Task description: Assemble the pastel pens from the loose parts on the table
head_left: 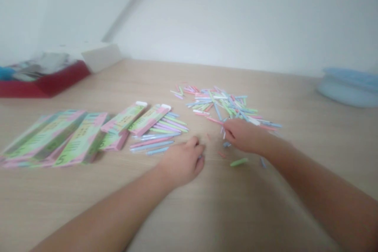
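Found the left hand (184, 161) resting knuckles-up on the wooden table (189, 212), near centre, fingers curled in narrow; cannot tell through the blur about any grip on a stick. Noted a row of pastel sticks (161, 134), pink, blue, green and purple, laid side by side just left of and beyond that hand, close to its fingertips. Found the right hand (243, 136) further right, apart from the left, palm down, fingers bent at the near edge of a loose pile of pastel sticks (226, 104); cannot tell about a pinch there either. Logged one green stick (239, 162) lying alone on the near side of the right wrist, a few strays beside it. Recorded two pink-and-green packs (137, 118) lying against the far side of the row, and a spread of larger matching packs (59, 138) further left. Observed a red tray (44, 84) and a white box (102, 57) at far left, and a pale blue container (348, 86) at far right.
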{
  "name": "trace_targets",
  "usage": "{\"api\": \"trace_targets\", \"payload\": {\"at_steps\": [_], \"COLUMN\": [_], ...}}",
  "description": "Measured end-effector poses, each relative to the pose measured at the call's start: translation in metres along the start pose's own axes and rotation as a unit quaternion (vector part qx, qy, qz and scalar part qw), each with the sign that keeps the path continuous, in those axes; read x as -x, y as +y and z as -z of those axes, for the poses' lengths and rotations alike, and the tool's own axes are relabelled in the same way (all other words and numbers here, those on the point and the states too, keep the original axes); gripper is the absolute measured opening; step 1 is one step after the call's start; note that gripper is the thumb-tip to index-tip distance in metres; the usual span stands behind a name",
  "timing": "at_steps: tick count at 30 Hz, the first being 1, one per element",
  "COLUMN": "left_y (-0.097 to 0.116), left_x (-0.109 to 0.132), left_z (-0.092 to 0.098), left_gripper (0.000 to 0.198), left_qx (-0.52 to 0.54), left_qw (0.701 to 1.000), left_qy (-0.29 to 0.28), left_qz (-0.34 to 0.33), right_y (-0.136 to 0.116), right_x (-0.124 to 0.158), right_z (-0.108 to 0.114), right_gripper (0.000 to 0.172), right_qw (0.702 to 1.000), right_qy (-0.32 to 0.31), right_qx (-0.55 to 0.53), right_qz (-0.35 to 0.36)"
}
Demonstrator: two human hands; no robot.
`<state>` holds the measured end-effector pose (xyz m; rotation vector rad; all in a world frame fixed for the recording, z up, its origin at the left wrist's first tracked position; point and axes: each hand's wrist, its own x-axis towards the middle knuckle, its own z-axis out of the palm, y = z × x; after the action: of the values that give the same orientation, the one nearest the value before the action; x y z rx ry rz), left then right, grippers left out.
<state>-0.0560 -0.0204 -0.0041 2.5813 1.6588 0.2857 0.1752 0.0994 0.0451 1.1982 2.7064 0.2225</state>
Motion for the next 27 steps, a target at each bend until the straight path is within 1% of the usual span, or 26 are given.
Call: {"api": "trace_targets", "payload": {"at_steps": [2,3,4,5,7,8,9,11,12,14,17,19,21,23,27], "left_y": [0.0,0.0,0.0,0.0,0.0,0.0,0.0,0.0,0.0,0.0,0.0,0.0,0.0,-0.001,-0.001], "left_x": [0.0,0.0,0.0,0.0,0.0,0.0,0.0,0.0,0.0,-0.001,-0.001,-0.001,0.0,0.0,0.0], "left_z": [-0.001,-0.001,-0.002,-0.002,-0.002,-0.001,-0.001,-0.001,-0.001,-0.001,-0.001,-0.001,-0.001,-0.001,0.0], "left_gripper": [0.037,0.039,0.04,0.04,0.038,0.037,0.037,0.036,0.035,0.034,0.033,0.033,0.033,0.033,0.033], "left_qx": [0.009,0.013,0.016,0.016,0.012,0.01,0.008,0.006,0.006,0.005,0.002,0.0,0.0,0.001,0.005], "left_qw": [1.0,1.0,1.0,1.0,1.0,1.0,1.0,1.0,1.0,1.0,1.0,1.0,1.0,1.0,1.0], "left_qy": [0.003,0.004,0.003,0.002,-0.001,-0.002,-0.002,-0.001,0.0,0.002,0.003,0.003,0.002,0.001,0.003], "left_qz": [0.0,0.001,0.001,0.001,0.001,0.002,0.005,0.009,0.009,0.005,0.003,0.003,0.001,0.001,0.001], "right_y": [0.005,0.006,0.006,0.003,-0.008,-0.016,-0.025,-0.04,-0.045,-0.046,-0.032,-0.019,-0.009,-0.001,0.012], "right_x": [0.033,0.049,0.064,0.078,0.1,0.109,0.115,0.121,0.12,0.108,0.071,0.041,0.01,-0.017,-0.057], "right_z": [-0.012,-0.019,-0.028,-0.036,-0.053,-0.06,-0.067,-0.078,-0.083,-0.088,-0.087,-0.082,-0.076,-0.073,-0.072], "right_gripper": [0.029,0.029,0.028,0.028,0.03,0.035,0.046,0.078,0.089,0.1,0.1,0.095,0.094,0.086,0.071], "right_qw": [0.999,0.995,0.989,0.984,0.976,0.973,0.972,0.975,0.978,0.983,0.983,0.983,0.984,0.984,0.982], "right_qy": [0.039,0.08,0.116,0.134,0.148,0.152,0.157,0.154,0.148,0.128,0.106,0.1,0.093,0.098,0.121], "right_qx": [-0.016,-0.045,-0.078,-0.11,-0.155,-0.167,-0.17,-0.152,-0.142,-0.131,-0.142,-0.149,-0.15,-0.148,-0.144], "right_qz": [-0.032,-0.05,-0.05,-0.043,-0.041,-0.045,-0.051,-0.047,-0.039,-0.029,-0.039,-0.036,-0.018,-0.007,0.0]}}
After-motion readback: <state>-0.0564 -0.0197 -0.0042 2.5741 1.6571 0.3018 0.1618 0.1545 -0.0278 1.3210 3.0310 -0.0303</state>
